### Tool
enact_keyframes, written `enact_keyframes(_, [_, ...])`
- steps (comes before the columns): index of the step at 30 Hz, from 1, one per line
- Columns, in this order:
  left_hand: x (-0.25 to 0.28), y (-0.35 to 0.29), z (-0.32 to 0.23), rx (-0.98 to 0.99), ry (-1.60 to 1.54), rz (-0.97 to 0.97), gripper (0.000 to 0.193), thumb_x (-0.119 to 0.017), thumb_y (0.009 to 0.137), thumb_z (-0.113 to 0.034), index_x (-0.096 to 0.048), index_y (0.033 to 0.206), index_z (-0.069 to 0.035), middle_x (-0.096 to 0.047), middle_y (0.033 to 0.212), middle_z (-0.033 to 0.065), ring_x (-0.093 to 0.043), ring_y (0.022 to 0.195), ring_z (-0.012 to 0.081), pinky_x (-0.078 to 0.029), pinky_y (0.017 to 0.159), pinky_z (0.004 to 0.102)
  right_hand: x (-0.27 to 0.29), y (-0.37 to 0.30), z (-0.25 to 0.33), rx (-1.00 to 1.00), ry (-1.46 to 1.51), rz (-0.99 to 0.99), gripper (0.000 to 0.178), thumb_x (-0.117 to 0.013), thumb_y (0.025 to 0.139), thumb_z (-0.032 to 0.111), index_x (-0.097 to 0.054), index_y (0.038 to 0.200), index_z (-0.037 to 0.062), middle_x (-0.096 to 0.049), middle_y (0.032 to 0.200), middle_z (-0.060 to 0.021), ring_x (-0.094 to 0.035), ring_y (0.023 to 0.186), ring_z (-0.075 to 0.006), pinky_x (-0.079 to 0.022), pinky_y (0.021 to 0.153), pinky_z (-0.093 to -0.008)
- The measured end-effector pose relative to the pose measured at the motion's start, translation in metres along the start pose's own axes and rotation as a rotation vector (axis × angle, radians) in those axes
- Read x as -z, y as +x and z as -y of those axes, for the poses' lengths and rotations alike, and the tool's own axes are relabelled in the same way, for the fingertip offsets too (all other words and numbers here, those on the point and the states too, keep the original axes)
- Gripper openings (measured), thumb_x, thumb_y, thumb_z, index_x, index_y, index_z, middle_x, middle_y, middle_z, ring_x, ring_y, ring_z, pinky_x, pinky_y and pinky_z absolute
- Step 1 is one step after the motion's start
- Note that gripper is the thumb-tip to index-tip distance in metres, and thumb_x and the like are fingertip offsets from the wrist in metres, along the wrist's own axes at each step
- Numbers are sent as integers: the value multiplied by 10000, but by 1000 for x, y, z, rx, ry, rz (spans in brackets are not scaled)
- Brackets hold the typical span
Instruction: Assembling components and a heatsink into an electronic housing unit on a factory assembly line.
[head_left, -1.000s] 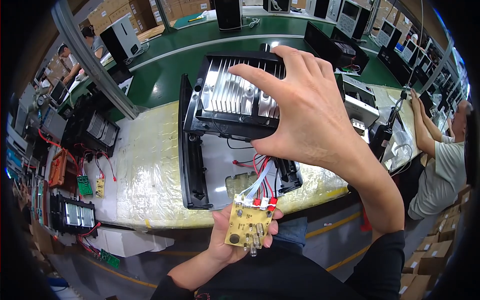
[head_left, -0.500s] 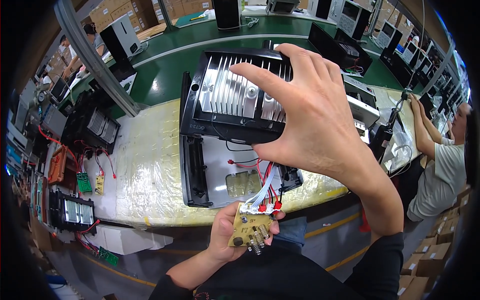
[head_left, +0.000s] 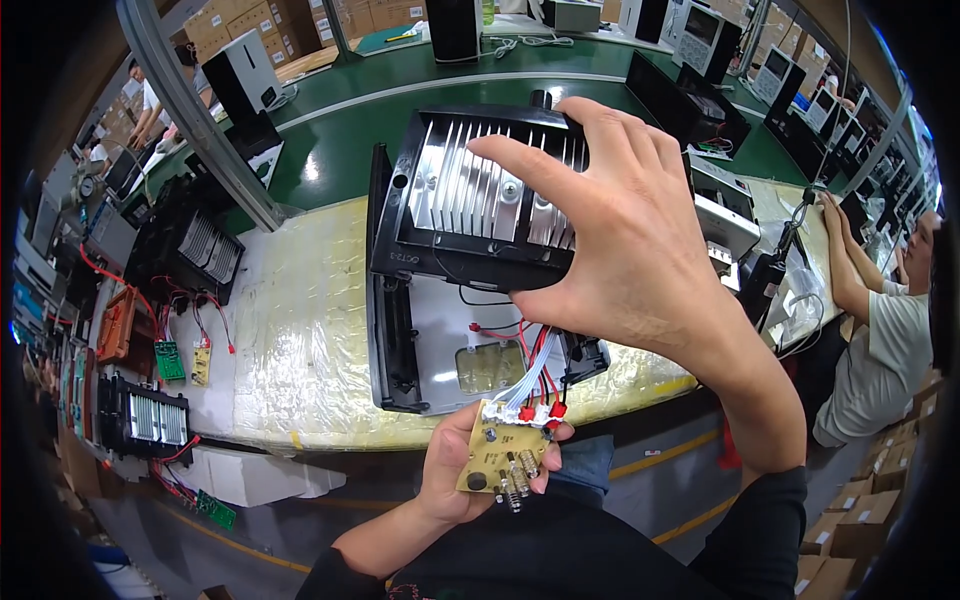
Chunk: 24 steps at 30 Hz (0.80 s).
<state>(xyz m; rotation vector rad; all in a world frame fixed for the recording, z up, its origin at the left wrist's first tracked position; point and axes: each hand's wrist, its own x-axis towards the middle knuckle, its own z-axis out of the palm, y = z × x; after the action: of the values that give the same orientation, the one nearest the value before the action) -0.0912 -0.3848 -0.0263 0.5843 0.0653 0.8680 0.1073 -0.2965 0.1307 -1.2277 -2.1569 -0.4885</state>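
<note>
My left hand [head_left: 452,465] is closed on a tan circuit board [head_left: 497,450], held in front of the bench edge. White and red plugs sit along the board's top edge, and several spring-wrapped posts stand on its face. My right hand [head_left: 635,230] grips a black heatsink module [head_left: 480,262] with silver fins, thumb at its near side and fingers over its far side. The module is over an open housing [head_left: 392,345] with black walls and a pale inside. A bundle of white, red and black wires [head_left: 541,365] runs from the board up under the module.
At left stand more finned modules [head_left: 157,425], with a green board [head_left: 170,362] and a small tan board [head_left: 201,366] on wires. A metal post [head_left: 200,120] rises beyond. Black panels [head_left: 690,100] lie at the far right. Another person [head_left: 880,310] sits at the right.
The module, housing and bench appear shifted slightly right in the picture. Both hands keep their holds, on the module and on the circuit board.
</note>
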Motion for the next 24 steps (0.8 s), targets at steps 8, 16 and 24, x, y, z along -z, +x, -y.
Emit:
enact_keyframes(8, [-1,0,-1,10,-42,-4,948,-624,902,-621,-340,1439,106,-512,1333,385,-660,1068,344,-614,805,413,-6,1,0,2,12,20,865,-842,509,277,-612,1341,244,-503,1335,-285,-460,1276,-424,-344,1068,-495])
enact_keyframes(16, [-5,5,0,115,-121,11,933,-779,833,-492,-302,1507,-57,-524,1203,259,-598,892,278,-553,650,351,-8,-2,2,-1,44,36,884,-851,505,272,-607,1354,257,-493,1346,-289,-454,1282,-439,-339,1075,-497])
enact_keyframes(24, [-1,10,3,62,-233,107,778,-748,860,-405,-325,1440,-105,-483,1156,252,-553,854,274,-527,584,347,-5,-1,5,-6,46,30,884,-851,501,263,-607,1351,259,-492,1348,-279,-455,1272,-437,-341,1071,-498])
